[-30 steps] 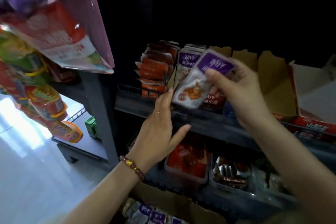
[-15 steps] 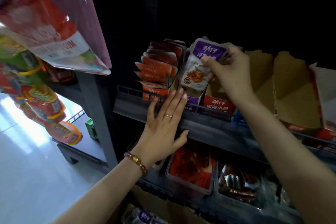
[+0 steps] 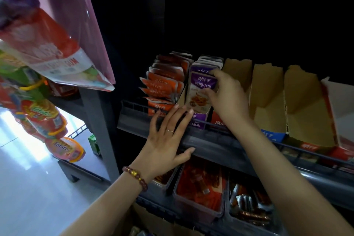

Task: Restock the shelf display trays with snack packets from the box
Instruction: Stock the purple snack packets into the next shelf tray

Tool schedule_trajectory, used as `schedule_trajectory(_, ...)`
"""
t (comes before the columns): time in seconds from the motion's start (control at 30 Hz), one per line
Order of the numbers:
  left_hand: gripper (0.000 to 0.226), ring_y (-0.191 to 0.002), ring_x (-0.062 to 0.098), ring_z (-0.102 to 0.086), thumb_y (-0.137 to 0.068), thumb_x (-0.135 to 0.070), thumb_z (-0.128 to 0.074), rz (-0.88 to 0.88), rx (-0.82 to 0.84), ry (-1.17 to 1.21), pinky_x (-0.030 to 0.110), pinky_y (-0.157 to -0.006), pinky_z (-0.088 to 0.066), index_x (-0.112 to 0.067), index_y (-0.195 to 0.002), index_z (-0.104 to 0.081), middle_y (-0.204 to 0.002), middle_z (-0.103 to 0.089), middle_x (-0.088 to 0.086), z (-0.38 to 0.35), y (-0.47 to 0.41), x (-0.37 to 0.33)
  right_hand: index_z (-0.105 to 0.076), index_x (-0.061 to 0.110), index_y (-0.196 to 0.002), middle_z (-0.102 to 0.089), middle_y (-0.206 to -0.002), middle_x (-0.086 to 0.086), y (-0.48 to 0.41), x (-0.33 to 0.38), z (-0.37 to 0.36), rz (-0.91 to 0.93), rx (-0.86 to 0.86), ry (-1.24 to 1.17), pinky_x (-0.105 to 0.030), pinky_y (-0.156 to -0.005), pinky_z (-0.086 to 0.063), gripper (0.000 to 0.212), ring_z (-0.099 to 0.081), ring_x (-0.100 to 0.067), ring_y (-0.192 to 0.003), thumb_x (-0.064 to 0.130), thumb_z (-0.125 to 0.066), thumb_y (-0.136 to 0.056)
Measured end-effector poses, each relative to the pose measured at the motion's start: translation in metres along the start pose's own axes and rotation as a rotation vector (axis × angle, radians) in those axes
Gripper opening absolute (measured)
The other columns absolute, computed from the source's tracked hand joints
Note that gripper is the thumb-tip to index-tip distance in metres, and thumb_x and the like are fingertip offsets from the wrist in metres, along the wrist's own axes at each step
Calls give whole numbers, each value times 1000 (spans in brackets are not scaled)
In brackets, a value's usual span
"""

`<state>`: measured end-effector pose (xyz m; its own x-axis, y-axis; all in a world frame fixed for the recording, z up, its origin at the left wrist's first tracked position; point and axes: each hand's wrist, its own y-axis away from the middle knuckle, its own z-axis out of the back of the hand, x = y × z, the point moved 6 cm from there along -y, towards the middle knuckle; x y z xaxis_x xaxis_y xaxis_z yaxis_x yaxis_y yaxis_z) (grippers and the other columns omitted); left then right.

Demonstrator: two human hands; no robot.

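Observation:
A purple-topped snack packet [image 3: 200,90] stands at the front of a purple display tray [image 3: 197,120] on the upper shelf. My right hand [image 3: 224,96] grips it by its right edge, thumb on the front and fingers over the top. More purple packets [image 3: 209,62] are stacked behind it. My left hand [image 3: 168,140] lies flat with straight fingers against the shelf's front rail [image 3: 220,143] and the tray's front. To the left stands a tray of orange packets [image 3: 162,84]. The supply box shows only as a cardboard edge [image 3: 147,222] at the bottom.
Three empty brown cardboard trays [image 3: 268,90] stand to the right on the same shelf. Clear bins of red and dark snacks [image 3: 201,191] fill the shelf below. Hanging snack bags [image 3: 47,48] crowd the upper left, above a bright floor [image 3: 23,188].
My right hand has carried the purple packet from mid-air down into the front of the purple tray. My left hand rose from below the shelf and now lies flat on the rail.

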<state>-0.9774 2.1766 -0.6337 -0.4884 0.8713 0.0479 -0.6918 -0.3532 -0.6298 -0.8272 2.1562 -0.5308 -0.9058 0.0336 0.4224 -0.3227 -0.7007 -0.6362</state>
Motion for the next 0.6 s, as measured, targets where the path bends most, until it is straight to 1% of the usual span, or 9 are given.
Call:
schedule_trajectory(0.1, 83, -146, 21, -12, -87, -52, -46, 6, -9, 19, 46, -116, -2, -13, -151, -12, -153, -19, 8, 0, 0, -1, -55, 16, -122, -61, -118, -3, 0, 2, -3, 18, -50, 66, -27, -65, -44, 35, -61, -21, -101, 13, -64, -88)
schedule_trajectory(0.2, 84, -146, 21, -12, -86, -53, -48, 6, -19, 23, 45, -117, -2, -13, -151, -12, -152, -20, 8, 1, 1, -1, -54, 18, -124, -63, -117, 0, -1, -2, -4, -24, -91, 42, -23, -62, -39, 37, -62, -18, -99, 19, -65, -88)
schedule_trajectory(0.3, 85, -145, 22, -14, -86, -53, -49, 4, -30, 29, 48, -116, -6, -14, -151, -12, -152, -21, 7, 0, 1, 0, -47, 20, -128, -64, -114, -2, -1, -5, -5, -73, -108, 43, -24, -59, -39, 42, -64, -20, -95, 25, -64, -89)
schedule_trajectory(0.4, 85, -145, 22, -15, -86, -53, -49, -3, -42, 30, 50, -115, -9, -15, -152, -10, -151, -20, 7, 0, 1, 0, -44, 22, -132, -64, -112, -5, -3, -6, -3, -76, -138, 73, -26, -57, -39, 46, -64, -23, -92, 25, -63, -90)
schedule_trajectory(0.5, 85, -144, 23, -16, -85, -53, -49, -1, -46, 33, 50, -115, -10, -15, -151, -10, -151, -21, 7, 0, 1, 0, -44, 24, -134, -55, -122, -6, -4, -8, -4, -86, -101, 109, -27, -60, -38, 49, -60, -24, -98, 24, -63, -89)
schedule_trajectory(0.6, 84, -144, 23, -17, -85, -53, -48, 3, -49, 33, 49, -115, -9, -14, -151, -12, -149, -22, 7, 0, 1, -1, -41, 23, -137, -44, -127, -9, -3, -8, -2, -93, -84, 136, -26, -59, -38, 55, -60, -23, -91, 27, -65, -88)
